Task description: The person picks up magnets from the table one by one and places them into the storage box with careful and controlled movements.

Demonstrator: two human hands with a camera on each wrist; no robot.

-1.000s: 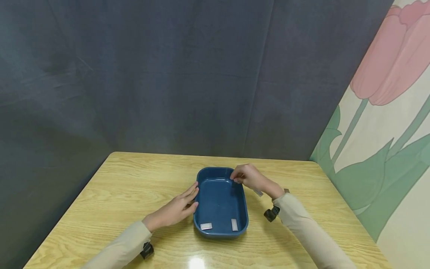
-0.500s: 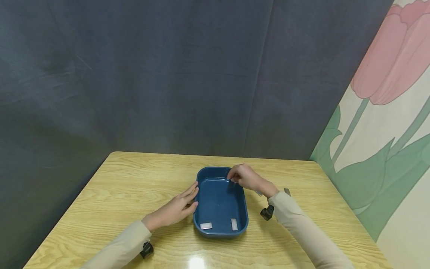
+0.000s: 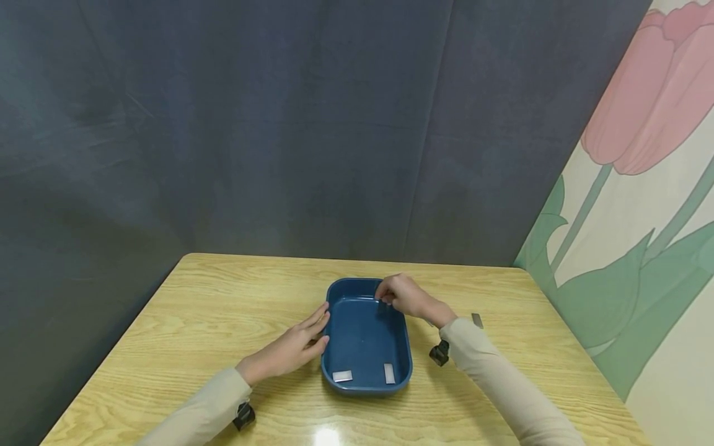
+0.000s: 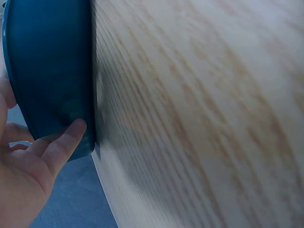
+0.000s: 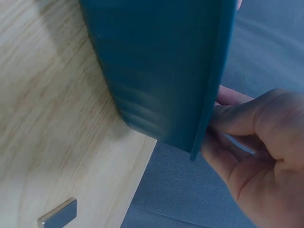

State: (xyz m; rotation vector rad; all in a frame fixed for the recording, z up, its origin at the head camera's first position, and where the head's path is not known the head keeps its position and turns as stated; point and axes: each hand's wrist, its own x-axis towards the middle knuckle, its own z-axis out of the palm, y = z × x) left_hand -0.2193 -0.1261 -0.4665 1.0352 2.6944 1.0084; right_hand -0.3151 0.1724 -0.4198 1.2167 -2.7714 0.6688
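Note:
A dark blue plastic tray (image 3: 362, 337) stands on the table. Along its left wall lie the extended fingers of my left hand (image 3: 292, 349), touching the side near the rim; in the left wrist view a fingertip (image 4: 77, 127) presses the outer wall. My right hand (image 3: 411, 296) reaches over the far right corner, fingers bent down inside the rim. In the right wrist view its thumb and fingers (image 5: 235, 118) go behind the tray wall (image 5: 156, 71), and I cannot tell what they hold. Two small pale rectangular pieces lie inside: one (image 3: 343, 376) near left, another (image 3: 389, 373) near right.
Right of the tray, a small grey flat piece (image 3: 476, 320) lies on the wooden table (image 3: 245, 285). A further one shows partly under the right wrist. Behind the table hangs a dark curtain (image 3: 301, 136); a tulip-painted wall (image 3: 630, 266) borders the right side.
My right hand has shifted slightly left, further into the tray's far right corner, so the grey piece on the right is more exposed. The left hand and the tray stay put.

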